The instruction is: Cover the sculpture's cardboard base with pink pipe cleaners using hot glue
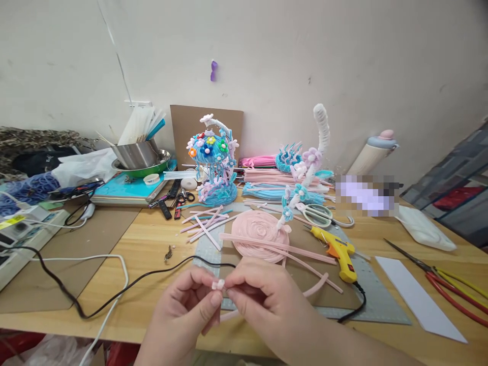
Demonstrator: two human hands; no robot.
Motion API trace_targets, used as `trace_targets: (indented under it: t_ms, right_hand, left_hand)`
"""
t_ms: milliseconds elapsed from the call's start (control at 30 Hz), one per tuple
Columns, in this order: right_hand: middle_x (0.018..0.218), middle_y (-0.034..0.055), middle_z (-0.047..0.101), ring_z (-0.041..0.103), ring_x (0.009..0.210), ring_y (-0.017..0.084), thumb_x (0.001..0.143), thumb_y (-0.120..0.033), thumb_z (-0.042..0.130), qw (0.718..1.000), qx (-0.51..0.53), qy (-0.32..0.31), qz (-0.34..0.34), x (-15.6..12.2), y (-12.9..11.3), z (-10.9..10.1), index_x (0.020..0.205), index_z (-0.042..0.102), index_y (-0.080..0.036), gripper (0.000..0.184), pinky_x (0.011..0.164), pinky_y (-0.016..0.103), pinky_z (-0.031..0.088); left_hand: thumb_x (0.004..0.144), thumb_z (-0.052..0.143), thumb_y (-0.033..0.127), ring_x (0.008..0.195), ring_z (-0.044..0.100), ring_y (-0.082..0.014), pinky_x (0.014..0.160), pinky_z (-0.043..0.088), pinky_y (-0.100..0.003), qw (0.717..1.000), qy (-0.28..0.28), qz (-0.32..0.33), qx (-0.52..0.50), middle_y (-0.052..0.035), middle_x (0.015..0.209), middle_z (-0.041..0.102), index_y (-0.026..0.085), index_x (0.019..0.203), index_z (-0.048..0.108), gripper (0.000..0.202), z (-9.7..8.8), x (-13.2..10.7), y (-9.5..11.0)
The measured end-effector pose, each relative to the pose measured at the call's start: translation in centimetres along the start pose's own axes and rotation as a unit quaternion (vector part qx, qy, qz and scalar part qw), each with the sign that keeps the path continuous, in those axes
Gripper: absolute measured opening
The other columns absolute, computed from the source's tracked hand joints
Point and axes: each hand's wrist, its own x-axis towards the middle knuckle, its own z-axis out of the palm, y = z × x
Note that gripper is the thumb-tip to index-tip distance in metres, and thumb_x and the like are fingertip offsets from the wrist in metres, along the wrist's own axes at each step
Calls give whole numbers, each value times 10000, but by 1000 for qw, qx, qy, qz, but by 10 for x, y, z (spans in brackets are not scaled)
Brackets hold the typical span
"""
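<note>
My left hand (181, 307) and my right hand (265, 297) meet low in the head view, above the front of the table. Both pinch a small, pale pink pipe cleaner (218, 284), folded into a little knot between the fingertips. Part of its length is hidden by my fingers. Just beyond lies a flat pink coil (253, 229) of wound pipe cleaners, with loose pink pipe cleaners (301, 249) across it. A white stem (322, 129) with pastel flowers rises behind the coil.
A yellow glue gun (343, 254) rests on the cutting mat (385, 307), its cord trailing. Red-and-yellow-handled scissors (438, 284) lie far right beside a white strip (419, 297). A flowered blue pipe-cleaner piece (211, 152) stands at the back. Left are cables and a power strip (17, 249).
</note>
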Motion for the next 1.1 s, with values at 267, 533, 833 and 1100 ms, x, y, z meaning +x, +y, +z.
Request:
trace_targets:
  t_ms: [267,533,833,1100]
  right_hand:
    - [741,-7,638,584,708,135,921,-237,620,999,-20,-16,24,-2,-7,-3,816,726,-190,157,625,234,418]
    - [621,-53,488,432,606,107,856,-217,560,997,32,-3,76,3,-8,3,653,555,-195,204,552,237,321]
    - [526,-81,425,327,513,85,783,-416,655,946,225,-24,231,8,-9,5,638,531,-207,283,490,232,244]
    - [670,-57,505,415,642,100,771,-346,710,949,176,-88,245,4,-12,-4,751,580,-178,213,575,219,315]
  left_hand:
    - [691,910,387,527,544,-57,462,416,-132,996,-39,66,55,27,680,633,194,692,704,282,-7,1,-3]
    - [852,711,125,788,688,-158,690,574,-222,907,-21,337,250,-10,817,704,258,848,721,133,-6,-5,-6]
    - [849,609,-33,912,739,-193,830,593,-290,703,12,544,458,-91,1017,761,249,1150,698,422,-17,-9,-26]
    - [855,568,-20,845,742,-140,757,595,-186,769,-82,456,442,-36,949,745,279,1145,652,425,-15,-11,-3]
